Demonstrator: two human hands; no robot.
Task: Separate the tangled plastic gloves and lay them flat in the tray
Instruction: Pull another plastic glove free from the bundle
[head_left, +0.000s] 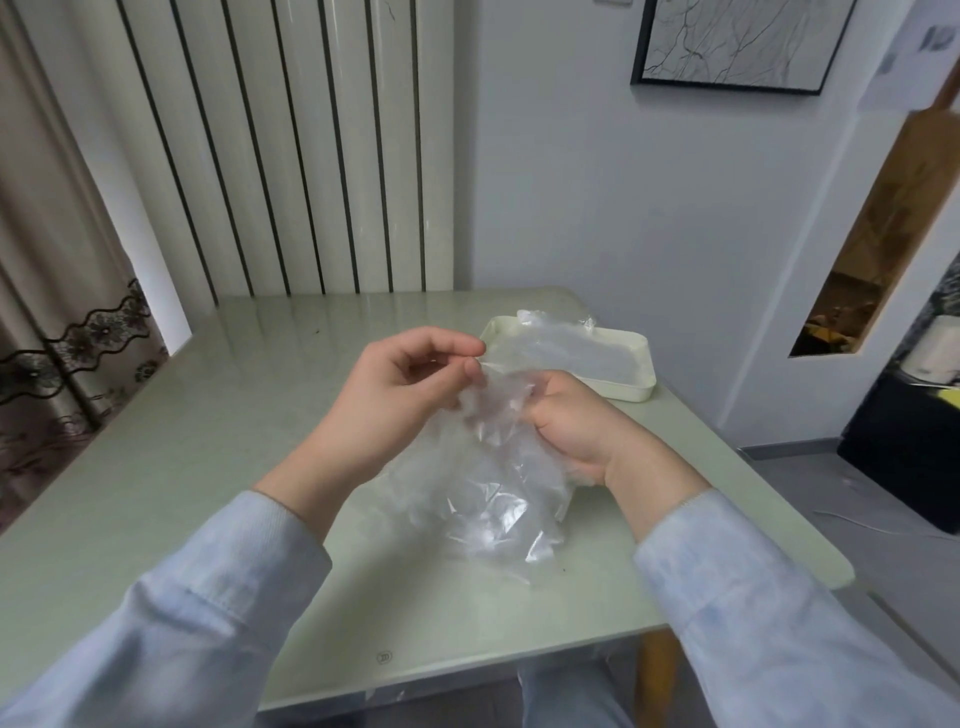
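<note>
Plastic gloves (488, 467) in pinching fingers (470, 370)

A pale green counter (218, 415) stood against a white ribbed radiator (291, 145) with dark gaps between its columns. A beige curtain (57, 312) with dark lace trim hung at the left. On the grey wall hung a black-framed picture (737, 41) of branching lines. At the right, a wooden-edged opening (878, 228) showed blurred clutter.
</note>
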